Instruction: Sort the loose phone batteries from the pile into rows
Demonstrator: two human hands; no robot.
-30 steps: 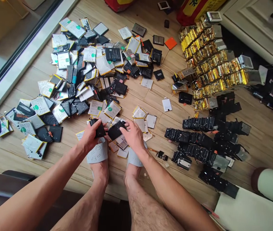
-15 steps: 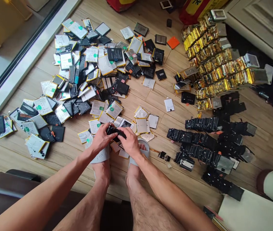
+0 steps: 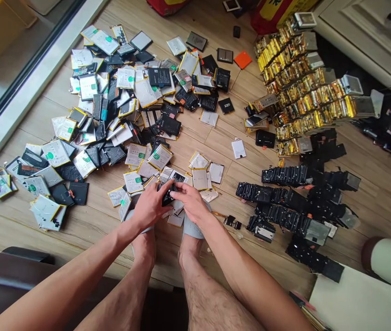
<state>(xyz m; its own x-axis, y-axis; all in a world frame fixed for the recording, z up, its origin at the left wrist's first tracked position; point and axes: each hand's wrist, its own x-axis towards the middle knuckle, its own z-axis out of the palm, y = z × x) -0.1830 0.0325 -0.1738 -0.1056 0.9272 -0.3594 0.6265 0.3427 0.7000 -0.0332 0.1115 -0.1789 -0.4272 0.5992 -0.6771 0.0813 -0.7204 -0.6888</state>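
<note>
My left hand point(image 3: 150, 207) and my right hand point(image 3: 192, 202) meet above my feet, both closed round a small stack of black phone batteries point(image 3: 168, 195). My feet wear grey slippers point(image 3: 192, 227) on the wooden floor. Loose white and yellow-edged batteries point(image 3: 200, 178) lie just beyond my fingers. A wide heap of mixed black and white batteries point(image 3: 123, 101) spreads over the floor to the far left.
Rows of black batteries point(image 3: 285, 202) stand on edge at the right, with rows of gold ones point(image 3: 306, 92) behind them. A window sill point(image 3: 33, 87) runs along the left. A dark seat edge point(image 3: 16, 266) is at bottom left, a white cabinet point(image 3: 368, 32) at top right.
My hands held separate black batteries a little apart; they have come together and now press the batteries into one stack between them.
</note>
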